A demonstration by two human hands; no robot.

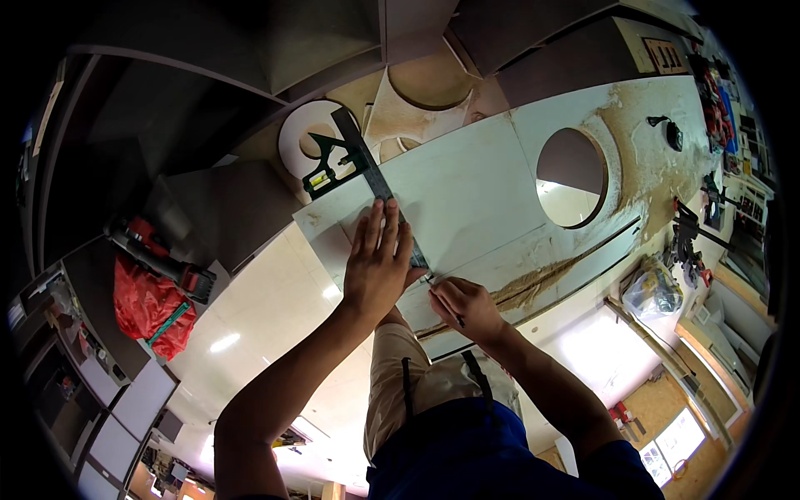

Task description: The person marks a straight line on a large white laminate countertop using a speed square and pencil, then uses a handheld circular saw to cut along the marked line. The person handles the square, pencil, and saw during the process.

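Observation:
A pale board (pixel 483 187) lies in front of me, with a large round hole cut through its right part. Across its left end rests a combination square (pixel 372 173), its dark head and yellow vial at the board's far left edge. My left hand (pixel 377 262) lies on the steel blade with the fingers stretched out, pressing it against the board. At the blade's near end, my right hand (pixel 468 308) is closed in a pinch around a thin dark pencil (pixel 460 320). The pencil's tip end is close to the blade's end; the fingers partly hide the pencil.
Beyond the board lie a pale ring-shaped cutout (pixel 293 137) and another board with round openings (pixel 417 117). Sawdust covers the board's right end, near a small black object (pixel 673 133). A red-and-black power tool (pixel 162 258) and a red plastic bag (pixel 146 308) are at left; clamps (pixel 690 233) at right.

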